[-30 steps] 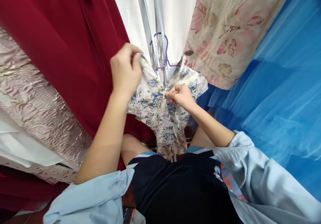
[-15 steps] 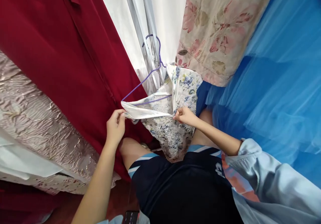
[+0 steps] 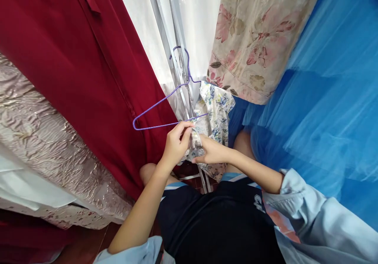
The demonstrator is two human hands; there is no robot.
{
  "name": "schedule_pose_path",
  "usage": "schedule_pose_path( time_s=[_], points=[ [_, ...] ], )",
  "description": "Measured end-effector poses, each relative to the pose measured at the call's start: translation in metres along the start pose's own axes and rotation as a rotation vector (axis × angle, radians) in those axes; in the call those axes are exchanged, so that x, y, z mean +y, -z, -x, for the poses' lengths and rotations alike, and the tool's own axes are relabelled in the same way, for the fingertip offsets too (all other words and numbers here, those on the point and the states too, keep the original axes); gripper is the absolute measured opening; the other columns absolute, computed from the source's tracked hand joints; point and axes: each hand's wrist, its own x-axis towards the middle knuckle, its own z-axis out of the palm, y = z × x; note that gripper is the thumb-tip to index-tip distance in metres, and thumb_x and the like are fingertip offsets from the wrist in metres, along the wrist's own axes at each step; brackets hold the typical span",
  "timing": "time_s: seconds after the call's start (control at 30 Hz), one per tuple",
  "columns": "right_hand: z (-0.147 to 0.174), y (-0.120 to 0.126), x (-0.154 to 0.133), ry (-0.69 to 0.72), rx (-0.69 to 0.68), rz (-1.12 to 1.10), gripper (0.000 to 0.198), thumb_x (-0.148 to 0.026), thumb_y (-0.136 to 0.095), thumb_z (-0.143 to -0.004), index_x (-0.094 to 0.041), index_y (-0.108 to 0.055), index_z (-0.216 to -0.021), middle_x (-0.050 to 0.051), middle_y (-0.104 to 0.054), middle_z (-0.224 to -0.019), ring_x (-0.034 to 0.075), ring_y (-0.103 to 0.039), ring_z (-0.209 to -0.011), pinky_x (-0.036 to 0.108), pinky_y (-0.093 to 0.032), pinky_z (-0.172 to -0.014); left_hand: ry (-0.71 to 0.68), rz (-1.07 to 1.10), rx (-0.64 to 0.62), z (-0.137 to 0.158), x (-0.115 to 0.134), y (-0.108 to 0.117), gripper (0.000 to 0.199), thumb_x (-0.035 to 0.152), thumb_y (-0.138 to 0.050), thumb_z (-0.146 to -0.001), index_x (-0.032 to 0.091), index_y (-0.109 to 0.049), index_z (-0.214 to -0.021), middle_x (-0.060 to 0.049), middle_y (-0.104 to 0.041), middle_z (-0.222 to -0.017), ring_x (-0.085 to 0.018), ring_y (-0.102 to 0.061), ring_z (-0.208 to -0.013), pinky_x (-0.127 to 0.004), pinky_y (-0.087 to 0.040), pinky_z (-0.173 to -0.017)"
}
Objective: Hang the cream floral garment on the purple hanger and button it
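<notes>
Hands (image 3: 176, 142) on crumpled floral cloth (image 3: 217, 110)

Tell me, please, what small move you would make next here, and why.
Perhaps ease the floral garment off the right side of the purple hanger: the hanger's left side is bare, the right is inside the garment, and the left hand and right hand bunch it between them.

- The left hand (image 3: 177, 144) pinches a bunched fold of the floral garment (image 3: 219, 108).
- The right hand (image 3: 213, 150) holds the same bunch, just beside it.
- The garment hangs on the right end of a purple hanger (image 3: 156, 127); the other end juts out before dark red cloth (image 3: 97, 79).
- Blue tulle (image 3: 319, 98) hangs at right.
</notes>
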Motion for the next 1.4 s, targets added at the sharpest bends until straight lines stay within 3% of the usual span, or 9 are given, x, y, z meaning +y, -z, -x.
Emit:
schedule_pose_path(
  time_s=[0.2, 0.37, 0.5, 0.67, 0.77, 0.93, 1.17, 1.27, 1.4],
  points=[
    [-0.027, 0.022, 0.013, -0.367, 0.268, -0.599, 0.022, -0.028, -0.067, -0.084, -0.014, -0.069, -0.100, 0.005, -0.075, -0.093, 0.023, -0.068, -0.090, 0.038, -0.053, -0.092, -0.184, -0.215, -0.055, -0.035, 0.004, -0.008, 0.024, 0.020, -0.052, -0.098, 0.020, -0.061, -0.120, -0.009, -0.063, -0.125, -0.022, -0.058, -0.121, -0.037, -0.045, -0.107],
    [-0.013, 0.075, 0.055, -0.668, 0.500, -0.652, 0.016, -0.029, -0.057, -0.090, -0.018, -0.068, -0.094, 0.004, -0.076, -0.078, 0.021, -0.070, -0.073, 0.032, -0.056, -0.079, -0.195, -0.458, -0.062, -0.006, -0.030, 0.002, 0.026, 0.017, -0.052, -0.097, 0.019, -0.062, -0.121, -0.011, -0.060, -0.134, -0.026, -0.051, -0.131, -0.045, -0.039, -0.115],
    [0.008, 0.095, 0.056, -0.739, 0.419, -0.637, 0.016, -0.030, -0.068, -0.086, -0.015, -0.071, -0.084, 0.003, -0.074, -0.071, 0.018, -0.066, -0.064, 0.028, -0.053, -0.069, -0.141, -0.409, -0.137, 0.022, -0.034, 0.001, 0.034, 0.016, -0.051, -0.097, 0.022, -0.058, -0.130, -0.008, -0.057, -0.142, -0.023, -0.049, -0.135, -0.044, -0.037, -0.118],
    [0.002, 0.098, 0.008, -0.481, -0.137, -0.545, 0.019, -0.030, -0.077, -0.080, -0.012, -0.077, -0.083, 0.003, -0.075, -0.081, 0.015, -0.064, -0.070, 0.025, -0.048, -0.070, 0.077, -0.031, -0.234, 0.025, -0.011, -0.017, 0.066, 0.019, -0.063, -0.090, 0.026, -0.037, -0.150, -0.009, -0.046, -0.153, -0.024, -0.043, -0.142, -0.043, -0.034, -0.121],
    [-0.012, 0.106, -0.028, -0.237, -0.308, -0.484, 0.020, -0.030, -0.068, -0.087, -0.014, -0.077, -0.091, 0.003, -0.074, -0.088, 0.015, -0.065, -0.077, 0.026, -0.049, -0.074, 0.168, 0.200, -0.363, 0.023, 0.001, -0.027, 0.053, 0.028, -0.070, -0.086, 0.021, -0.054, -0.136, -0.010, -0.063, -0.136, -0.028, -0.058, -0.127, -0.042, -0.045, -0.111],
    [-0.023, 0.126, -0.053, -0.125, -0.075, -0.392, 0.019, -0.035, -0.070, -0.087, -0.016, -0.072, -0.081, -0.001, -0.063, -0.070, 0.013, -0.057, -0.066, 0.024, -0.044, -0.062, 0.416, 0.432, -0.535, 0.037, -0.005, -0.024, 0.022, 0.034, -0.057, -0.089, 0.017, -0.069, -0.080, -0.005, -0.072, -0.080, -0.024, -0.067, -0.078, -0.037, -0.056, -0.076],
    [-0.025, 0.122, -0.034, -0.052, 0.309, -0.368, 0.049, -0.047, -0.067, -0.091, -0.021, -0.039, -0.060, -0.007, -0.029, -0.057, 0.008, -0.023, -0.050, 0.024, -0.020, -0.049, 0.687, 0.829, -0.617, 0.083, -0.013, 0.022, 0.046, 0.060, -0.060, -0.079, 0.017, -0.076, -0.087, -0.013, -0.074, -0.087, -0.032, -0.070, -0.085, -0.043, -0.056, -0.071],
    [-0.031, 0.118, -0.024, -0.030, 0.421, -0.351, 0.049, -0.048, -0.066, -0.091, -0.021, -0.037, -0.062, -0.007, -0.026, -0.058, 0.008, -0.021, -0.051, 0.025, -0.017, -0.050, 0.694, 0.644, -0.695, 0.093, -0.014, 0.049, 0.049, 0.049, -0.075, -0.074, 0.020, -0.072, -0.113, -0.011, -0.075, -0.102, -0.032, -0.070, -0.095, -0.041, -0.058, -0.080],
    [-0.036, 0.111, 0.001, -0.063, 0.477, -0.266, 0.042, -0.049, -0.063, -0.091, -0.020, -0.047, -0.066, -0.006, -0.034, -0.061, 0.009, -0.028, -0.054, 0.024, -0.024, -0.053, 0.518, 0.075, -0.537, 0.086, -0.028, 0.083, 0.030, 0.035, -0.064, -0.085, 0.024, -0.072, -0.112, -0.006, -0.075, -0.111, -0.030, -0.069, -0.102, -0.042, -0.057, -0.089]
  ],
)
